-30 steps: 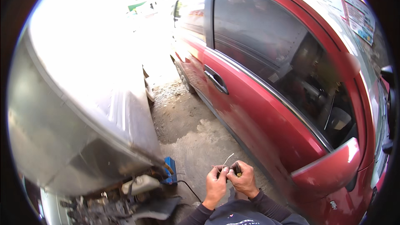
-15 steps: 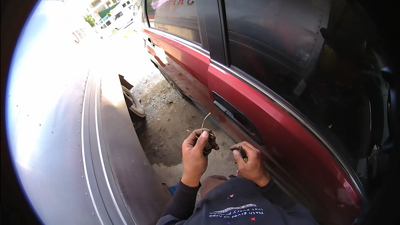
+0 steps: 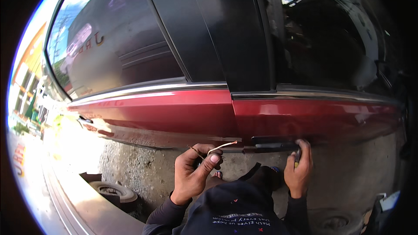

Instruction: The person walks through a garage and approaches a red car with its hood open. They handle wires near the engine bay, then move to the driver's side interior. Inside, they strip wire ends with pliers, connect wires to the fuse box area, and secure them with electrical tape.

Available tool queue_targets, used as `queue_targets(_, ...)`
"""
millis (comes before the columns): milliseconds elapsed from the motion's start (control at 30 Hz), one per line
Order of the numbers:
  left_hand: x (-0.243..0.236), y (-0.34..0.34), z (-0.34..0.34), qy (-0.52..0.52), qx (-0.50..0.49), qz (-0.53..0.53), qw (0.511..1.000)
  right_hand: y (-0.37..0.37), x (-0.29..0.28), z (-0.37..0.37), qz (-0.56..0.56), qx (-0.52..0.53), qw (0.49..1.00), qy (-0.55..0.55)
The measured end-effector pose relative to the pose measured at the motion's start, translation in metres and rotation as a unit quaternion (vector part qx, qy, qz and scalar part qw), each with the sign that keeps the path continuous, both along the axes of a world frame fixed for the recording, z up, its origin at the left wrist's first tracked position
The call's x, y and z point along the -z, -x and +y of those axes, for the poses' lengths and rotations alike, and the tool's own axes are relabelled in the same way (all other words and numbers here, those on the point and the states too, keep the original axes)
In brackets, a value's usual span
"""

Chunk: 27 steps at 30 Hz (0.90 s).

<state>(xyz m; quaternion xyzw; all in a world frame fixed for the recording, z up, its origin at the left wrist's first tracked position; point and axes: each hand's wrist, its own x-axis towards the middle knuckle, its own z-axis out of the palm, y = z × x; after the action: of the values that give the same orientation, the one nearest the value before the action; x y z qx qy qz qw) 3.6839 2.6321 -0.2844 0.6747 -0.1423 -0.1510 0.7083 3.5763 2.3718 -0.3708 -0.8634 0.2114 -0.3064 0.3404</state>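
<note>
My left hand (image 3: pixel 191 172) is closed with thumb against fingers, pinching a thin pale wire (image 3: pixel 222 145) whose reddish-brown end points up to the right. A second, darker strand (image 3: pixel 194 150) sticks out on the other side of the fingers. What else lies inside that grip is hidden. To the right, my right hand (image 3: pixel 298 172) is closed round a small dark hand tool with a yellowish part (image 3: pixel 297 161); most of it is covered, so its kind cannot be made out. My right fingertips are at the end of the black door handle (image 3: pixel 274 145); whether they touch it is unclear.
The red car's side (image 3: pixel 174 109) with dark windows runs across in front of me. Gravelly ground (image 3: pixel 135 165) lies below. At the lower left is a wheel (image 3: pixel 114 191) beside a pale vehicle body (image 3: pixel 65 187). My feet stand close to the car.
My view has swung to face the car door squarely. My hands have moved farther apart, the right one out to the door handle. The wire now leans to the right instead of standing up.
</note>
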Motion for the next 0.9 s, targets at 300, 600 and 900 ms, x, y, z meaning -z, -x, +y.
queue_targets(300,0.045,-0.087,0.02,0.186,0.303,0.065,0.932,0.004,0.011,0.033,-0.06,0.118,0.99,-0.051)
queue_targets(600,0.07,-0.033,-0.039,0.358,0.602,0.214,0.681,0.138,0.012,0.07,-0.18,0.24,0.92,-0.25)
queue_targets(900,0.078,0.083,-0.093,0.318,0.801,0.283,0.422,0.256,0.024,0.134,-0.222,0.46,0.838,-0.191)
